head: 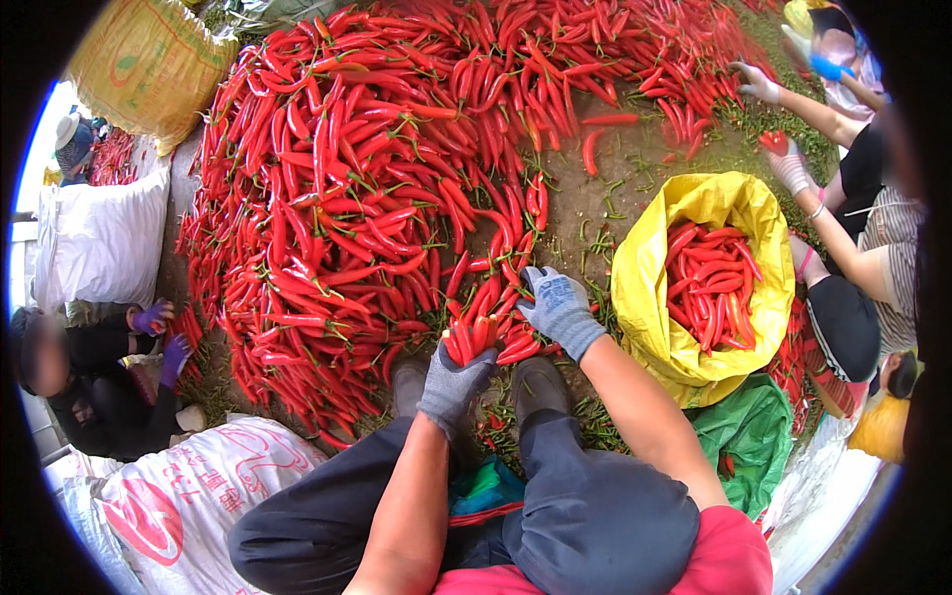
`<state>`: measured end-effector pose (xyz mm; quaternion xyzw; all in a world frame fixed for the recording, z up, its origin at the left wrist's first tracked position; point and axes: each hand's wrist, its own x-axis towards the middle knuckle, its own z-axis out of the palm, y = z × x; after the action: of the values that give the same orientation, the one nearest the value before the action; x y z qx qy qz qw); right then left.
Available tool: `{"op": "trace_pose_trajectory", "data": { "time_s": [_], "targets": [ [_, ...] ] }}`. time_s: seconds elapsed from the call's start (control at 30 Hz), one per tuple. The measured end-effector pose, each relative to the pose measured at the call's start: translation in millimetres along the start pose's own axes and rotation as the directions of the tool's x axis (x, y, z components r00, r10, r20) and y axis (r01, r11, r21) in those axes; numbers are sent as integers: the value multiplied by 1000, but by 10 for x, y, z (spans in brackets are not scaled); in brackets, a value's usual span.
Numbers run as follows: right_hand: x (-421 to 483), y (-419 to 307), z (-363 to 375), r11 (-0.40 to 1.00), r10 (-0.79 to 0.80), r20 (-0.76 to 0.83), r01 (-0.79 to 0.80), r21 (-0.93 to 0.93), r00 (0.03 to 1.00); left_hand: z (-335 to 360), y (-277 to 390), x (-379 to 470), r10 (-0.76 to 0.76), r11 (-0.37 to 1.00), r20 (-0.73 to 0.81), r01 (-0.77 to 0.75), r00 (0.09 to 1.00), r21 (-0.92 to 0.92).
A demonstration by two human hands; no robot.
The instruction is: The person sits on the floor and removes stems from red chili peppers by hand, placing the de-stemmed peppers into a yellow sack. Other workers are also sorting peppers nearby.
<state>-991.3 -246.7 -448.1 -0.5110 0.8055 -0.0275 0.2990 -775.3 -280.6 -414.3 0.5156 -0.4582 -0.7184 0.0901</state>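
My left hand (456, 379), in a grey knit work glove, is closed around a bunch of red chili peppers (468, 338), whose stemless pale ends point up. To its right, my right hand (554, 301), in a matching glove, reaches with bent fingers to the loose chilies at the near edge of the heap; whether it grips one I cannot tell. The large heap of red chilies (357, 186), many with green stems, spreads in front of me. An open yellow woven sack (639, 297) partly filled with chilies (714, 282) stands right of my right hand.
Green stems (610, 201) litter the ground. A green sack (751, 439) lies beside the yellow one. White sacks (216, 491) are at my left, and a full yellow sack (149, 67) is at upper left. A person in purple gloves (175, 357) sits left; other people work at the right.
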Motion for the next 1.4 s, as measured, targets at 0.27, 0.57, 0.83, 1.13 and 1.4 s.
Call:
{"op": "trace_pose_trajectory", "data": {
  "time_s": [0.27, 0.57, 0.83, 1.13, 1.4],
  "targets": [
    [-344, 411, -173, 939, 3, -357, 120, 322, 934, -22, 106, -36, 202, 979, -81, -201, 976, 24],
    [-783, -2, -18, 444, 315, -46, -105, 890, 948, 303, 17, -36, 306, 939, 16, -305, 952, 158],
    [-786, -120, -86, 152, 260, 168, -212, 965, 951, 367, 48, -22, 320, 943, -72, -310, 945, 124],
    [-664, 25, 107, 893, -214, -335, 323, 314, 918, 429, 91, -98, 119, 986, 17, -117, 993, -120],
    [-793, 223, -35, 705, -36, -144, 127, 697, 989, 373, 110, -127, 24, 942, 86, 7, 996, -335]
  ]
}}
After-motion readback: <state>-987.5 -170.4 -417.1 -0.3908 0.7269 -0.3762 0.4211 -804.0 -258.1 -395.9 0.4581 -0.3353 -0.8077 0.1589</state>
